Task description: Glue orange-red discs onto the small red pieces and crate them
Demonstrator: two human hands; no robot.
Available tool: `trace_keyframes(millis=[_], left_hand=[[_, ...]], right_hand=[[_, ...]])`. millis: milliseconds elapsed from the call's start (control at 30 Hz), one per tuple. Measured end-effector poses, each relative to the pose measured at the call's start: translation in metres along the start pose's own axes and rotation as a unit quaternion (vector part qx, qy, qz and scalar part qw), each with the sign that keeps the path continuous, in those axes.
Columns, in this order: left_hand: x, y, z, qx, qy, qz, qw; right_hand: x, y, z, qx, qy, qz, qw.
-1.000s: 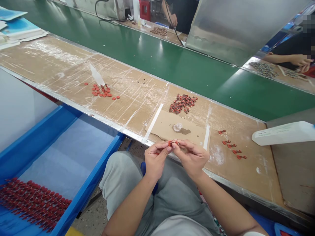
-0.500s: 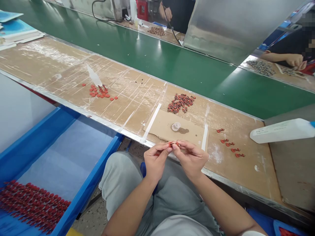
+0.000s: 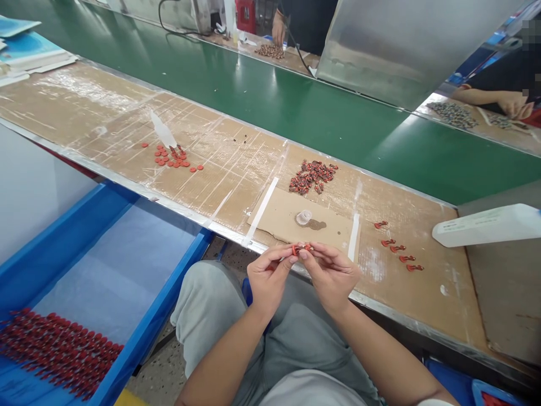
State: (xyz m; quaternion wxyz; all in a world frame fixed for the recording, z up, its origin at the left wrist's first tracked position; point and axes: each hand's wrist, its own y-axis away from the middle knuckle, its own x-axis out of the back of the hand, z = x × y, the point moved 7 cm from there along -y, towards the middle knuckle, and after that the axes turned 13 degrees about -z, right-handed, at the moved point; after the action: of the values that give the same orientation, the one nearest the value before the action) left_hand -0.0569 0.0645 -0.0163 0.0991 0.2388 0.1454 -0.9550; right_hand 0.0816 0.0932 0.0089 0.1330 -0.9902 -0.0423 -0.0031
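Observation:
Both my hands are raised just over the bench's near edge, pinching a small red part (image 3: 301, 248) between their fingertips. My left hand (image 3: 268, 279) grips it from the left and my right hand (image 3: 332, 276) from the right. Fingers hide most of the part. Beyond my hands lies a cardboard sheet (image 3: 302, 223) holding a small clear cup (image 3: 303, 217). To the right, several similar red parts (image 3: 397, 250) lie in a loose row. A heap of red-and-dark parts (image 3: 311, 176) sits farther ahead, and red discs (image 3: 171, 159) lie to the left.
A blue tray (image 3: 139, 265) holding rows of red parts stands low on my left. A white plastic bottle (image 3: 488, 225) lies at the bench's right. Behind the taped bench (image 3: 236, 186) runs a green conveyor belt (image 3: 270, 96). Co-workers' hands (image 3: 511, 104) work beyond it.
My hands stay in nearly the same spot, still pinching the red part. The far co-worker's hand has shifted left.

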Motion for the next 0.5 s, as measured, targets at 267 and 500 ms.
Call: trace_keyframes(millis=[267,500], left_hand=[[0.0031,-0.0004,-0.0016,-0.009,-0.027,-0.004,1.000],[0.0035,0.0000,0.0045,-0.039,-0.069,-0.021,0.997]], right_hand=[[0.0006,-0.0009,0.0014,-0.006,0.001,-0.006,1.000],[-0.0024,-0.0025,-0.0041,0.049,-0.017,-0.025,0.998]])
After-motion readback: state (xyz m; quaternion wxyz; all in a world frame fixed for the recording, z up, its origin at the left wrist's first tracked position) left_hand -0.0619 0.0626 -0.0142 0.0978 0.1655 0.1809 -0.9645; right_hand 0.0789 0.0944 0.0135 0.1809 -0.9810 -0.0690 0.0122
